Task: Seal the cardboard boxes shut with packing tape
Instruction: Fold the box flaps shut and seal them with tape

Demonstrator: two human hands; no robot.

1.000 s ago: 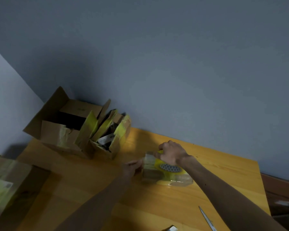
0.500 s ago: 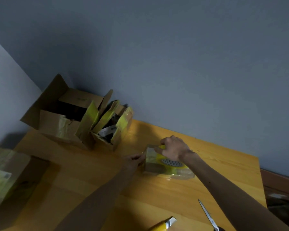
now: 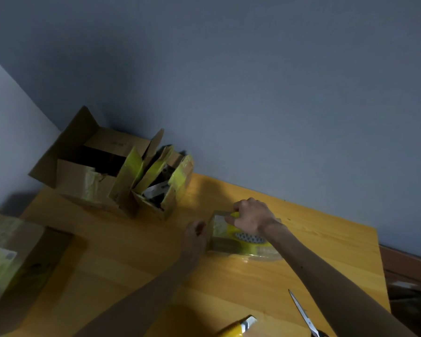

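The small cardboard box [image 3: 224,244] sits in the middle of the tabletop [image 3: 326,251], and it already has yellow tape and shiny clear tape on it. The right hand [image 3: 252,217] is on top of it, with its fingers [image 3: 231,218] curled over the top edge and holding on. The left hand [image 3: 196,233] touches the box's left end, but it is too dark to tell if those fingers grip or just press. I think this box is nearly sealed and the tape is being pushed down. At the back, by the wall, a big open box [image 3: 83,183] and a smaller open box [image 3: 153,206] stand side by side with their flaps up, so they are not done yet. Another box [image 3: 12,251] at the left edge looks closed and taped. Near the front lie scissors [image 3: 301,312] and a yellow tool [image 3: 238,328] with a metal tip.
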